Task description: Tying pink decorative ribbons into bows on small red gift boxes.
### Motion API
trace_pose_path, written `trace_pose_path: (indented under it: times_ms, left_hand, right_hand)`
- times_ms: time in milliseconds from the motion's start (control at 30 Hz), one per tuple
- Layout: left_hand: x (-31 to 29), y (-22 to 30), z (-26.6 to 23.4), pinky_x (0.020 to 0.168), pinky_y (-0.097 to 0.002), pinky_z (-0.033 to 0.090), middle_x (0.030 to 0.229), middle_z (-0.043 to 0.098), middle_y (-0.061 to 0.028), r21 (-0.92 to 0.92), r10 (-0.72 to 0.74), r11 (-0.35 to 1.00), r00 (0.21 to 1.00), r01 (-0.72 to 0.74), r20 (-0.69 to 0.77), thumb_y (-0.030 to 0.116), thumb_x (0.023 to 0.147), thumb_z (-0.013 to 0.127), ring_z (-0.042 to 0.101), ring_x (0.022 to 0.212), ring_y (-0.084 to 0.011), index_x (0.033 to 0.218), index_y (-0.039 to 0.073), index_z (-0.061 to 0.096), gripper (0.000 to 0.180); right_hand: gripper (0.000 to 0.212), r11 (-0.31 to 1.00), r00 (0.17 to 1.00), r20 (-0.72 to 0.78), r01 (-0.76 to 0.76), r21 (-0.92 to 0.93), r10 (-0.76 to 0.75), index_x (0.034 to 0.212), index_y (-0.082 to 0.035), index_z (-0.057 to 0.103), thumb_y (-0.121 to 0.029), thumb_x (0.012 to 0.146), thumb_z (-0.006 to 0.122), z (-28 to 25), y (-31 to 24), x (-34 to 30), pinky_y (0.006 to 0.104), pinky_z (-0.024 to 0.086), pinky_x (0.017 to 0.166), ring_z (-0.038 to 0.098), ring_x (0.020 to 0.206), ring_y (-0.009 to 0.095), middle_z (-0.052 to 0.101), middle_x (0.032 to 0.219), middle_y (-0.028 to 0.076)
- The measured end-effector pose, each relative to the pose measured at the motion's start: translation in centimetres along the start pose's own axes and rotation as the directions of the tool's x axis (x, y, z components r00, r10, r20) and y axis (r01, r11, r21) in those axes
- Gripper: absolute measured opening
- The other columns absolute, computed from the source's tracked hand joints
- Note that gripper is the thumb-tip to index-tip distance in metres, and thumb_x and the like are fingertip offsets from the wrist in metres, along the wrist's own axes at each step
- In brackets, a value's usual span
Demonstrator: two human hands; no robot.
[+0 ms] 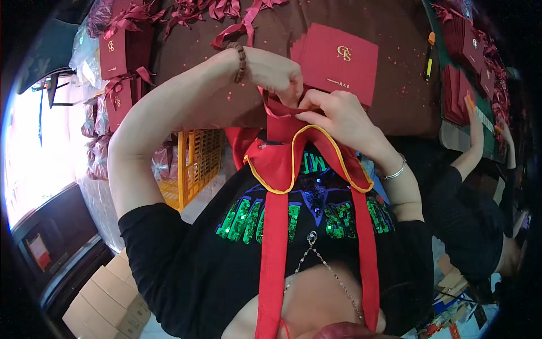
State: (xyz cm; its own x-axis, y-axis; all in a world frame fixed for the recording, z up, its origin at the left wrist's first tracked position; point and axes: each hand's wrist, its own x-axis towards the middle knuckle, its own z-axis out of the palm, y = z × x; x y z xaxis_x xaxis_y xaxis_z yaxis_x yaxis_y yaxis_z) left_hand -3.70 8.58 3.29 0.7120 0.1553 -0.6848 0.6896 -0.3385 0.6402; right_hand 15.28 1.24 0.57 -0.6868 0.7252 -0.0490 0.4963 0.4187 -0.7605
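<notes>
A small dark red paper gift bag (282, 125) stands at the table's near edge, against my red apron (319, 138) with yellow trim. Its mouth is spread apart. My left hand (278, 76), with a brown beaded bracelet above it, dips its closed fingers into the mouth; the fingertips and whatever they pinch are hidden. My right hand (341, 113) grips the bag's right rim between thumb and fingers. A piece of red ribbon (263, 97) shows at the bag's left side. Just beyond my hands lies a fanned pile of flat red bags (353, 68) with gold print.
Loose red ribbons (243, 28) lie along the far edge of the brown cloth. Stacks of ribboned bags (116, 56) stand at left. A yellow-and-black pen-like tool (429, 56) lies at right. A yellow crate (197, 164) sits below left. At right, a co-worker's arms (474, 135) reach toward other red bags.
</notes>
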Motion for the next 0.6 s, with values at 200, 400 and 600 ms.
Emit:
trace_pose_path:
  times_ms: [200,400,600]
  left_hand:
    - [1.6,-3.6,3.0,0.084,-0.0274,0.042,0.1,0.059,-0.0078,-0.199,0.296,0.895,0.866,-0.399,-0.403,0.013,0.074,0.065,0.055,0.095,-0.0177,0.08,0.002,0.063,0.012]
    - [1.6,-4.1,2.3,0.071,-0.0227,0.045,0.092,0.059,-0.0001,-0.487,-0.217,0.766,0.545,-0.419,-0.81,0.017,0.087,0.062,0.054,0.082,-0.008,0.09,0.002,0.06,0.015]
    - [-0.1,-1.7,7.5,0.076,-0.0261,0.044,0.092,0.055,-0.0041,-0.156,0.016,0.917,0.426,-0.366,-0.904,0.014,0.088,0.06,0.053,0.087,-0.0119,0.095,0.002,0.056,0.014]
  right_hand:
    - [0.019,0.996,0.999,-0.027,0.025,0.091,-0.023,0.086,-0.01,0.062,-0.028,0.081,0.062,-0.1,-0.1,-0.4,0.0401,0.047,0.059,0.063,0.068,0.031,0.065,0.072,0.011]
    - [0.019,0.996,0.995,-0.05,0.087,0.019,-0.086,0.089,-0.009,0.063,-0.027,0.081,0.062,0.2,0.2,-0.1,0.0404,0.048,0.061,0.063,0.068,0.032,0.064,0.073,0.012]
    - [0.019,0.999,0.991,-0.132,0.009,0.049,-0.002,0.087,-0.008,0.062,-0.026,0.08,0.064,0.4,1.4,-0.1,0.0396,0.047,0.068,0.061,0.079,0.03,0.064,0.082,0.009]
